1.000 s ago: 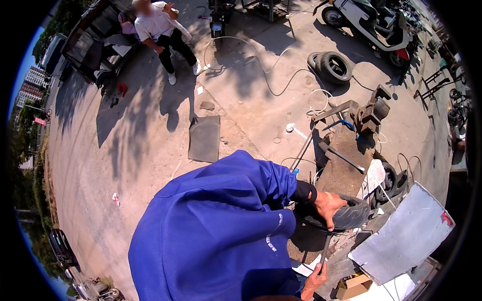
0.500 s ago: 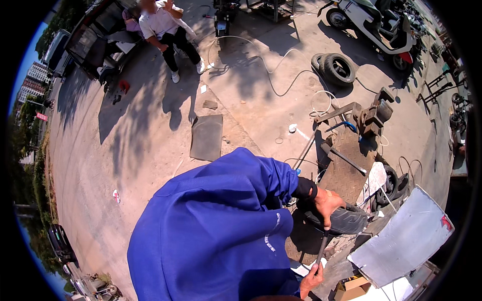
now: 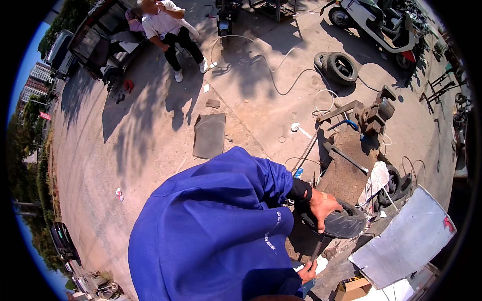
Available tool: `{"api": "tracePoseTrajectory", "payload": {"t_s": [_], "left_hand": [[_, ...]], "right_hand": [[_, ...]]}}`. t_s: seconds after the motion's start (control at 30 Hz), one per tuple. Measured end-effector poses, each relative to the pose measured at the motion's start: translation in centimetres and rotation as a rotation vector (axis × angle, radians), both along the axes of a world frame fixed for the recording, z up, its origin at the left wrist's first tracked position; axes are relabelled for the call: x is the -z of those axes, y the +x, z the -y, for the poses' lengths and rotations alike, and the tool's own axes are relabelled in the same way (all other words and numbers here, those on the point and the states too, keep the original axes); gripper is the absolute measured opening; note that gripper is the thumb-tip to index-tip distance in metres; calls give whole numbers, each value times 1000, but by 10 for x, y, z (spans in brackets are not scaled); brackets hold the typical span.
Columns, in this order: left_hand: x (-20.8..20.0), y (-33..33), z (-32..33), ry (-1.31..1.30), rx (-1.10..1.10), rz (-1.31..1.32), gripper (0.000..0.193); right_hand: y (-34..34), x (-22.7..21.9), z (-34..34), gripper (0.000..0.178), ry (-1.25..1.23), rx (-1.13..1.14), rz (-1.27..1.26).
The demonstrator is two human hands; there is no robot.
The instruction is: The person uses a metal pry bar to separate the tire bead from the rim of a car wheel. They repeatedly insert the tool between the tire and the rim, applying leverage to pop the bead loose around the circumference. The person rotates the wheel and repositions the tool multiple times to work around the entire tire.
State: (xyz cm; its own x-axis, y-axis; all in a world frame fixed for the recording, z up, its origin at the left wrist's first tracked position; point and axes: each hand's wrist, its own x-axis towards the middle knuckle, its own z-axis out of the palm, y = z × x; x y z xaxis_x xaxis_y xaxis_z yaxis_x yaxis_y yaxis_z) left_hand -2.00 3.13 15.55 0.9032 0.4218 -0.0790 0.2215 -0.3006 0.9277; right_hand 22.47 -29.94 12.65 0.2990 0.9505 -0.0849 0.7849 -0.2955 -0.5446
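I have the right hand (image 3: 307, 271) wrapped around a slim, dark, rigid bar (image 3: 317, 246), likely for leverage; the left hand (image 3: 324, 205) arches over a black rubber tyre (image 3: 347, 224), seemingly steadying it, grip unclear, at the rusty patterned metal plate's (image 3: 342, 181) near end.

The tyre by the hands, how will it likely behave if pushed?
The tyre could roll if stood upright, given its round outline. Its grooved tread would probably grip rather than slide. The dark, rubbery-looking body suggests it may flex slightly, and seems unlikely to break.
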Motion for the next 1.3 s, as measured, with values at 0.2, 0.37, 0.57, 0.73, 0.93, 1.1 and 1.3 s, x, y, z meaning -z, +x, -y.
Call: {"api": "tracePoseTrajectory", "payload": {"t_s": [0.2, 0.37, 0.57, 0.73, 0.93, 1.1, 1.3], "left_hand": [[-6, 2, 13, 70, -2, -79, 110], [-10, 6, 16, 87, -13, -49, 111], [0, 2, -4, 17, -37, -26, 105], [-11, 12, -42, -28, -79, -46, 99], [-26, 2, -75, -3, -140, -36, 106], [-10, -17, -91, -82, -209, -17, 103], [-2, -20, -104, -57, -207, -75, 122]], "right_hand": [[-16, -5, 14, 43, -53, 131, -60], [-18, -27, 15, 42, -131, 162, -152], [-28, -51, -2, 41, -215, 133, -174], [-96, -147, -65, 45, -100, 42, -132], [-87, -129, -102, 38, -92, 84, -154], [-75, -124, -125, 38, -226, 55, -103], [-70, -69, -109, 36, 37, 40, -194]]}}
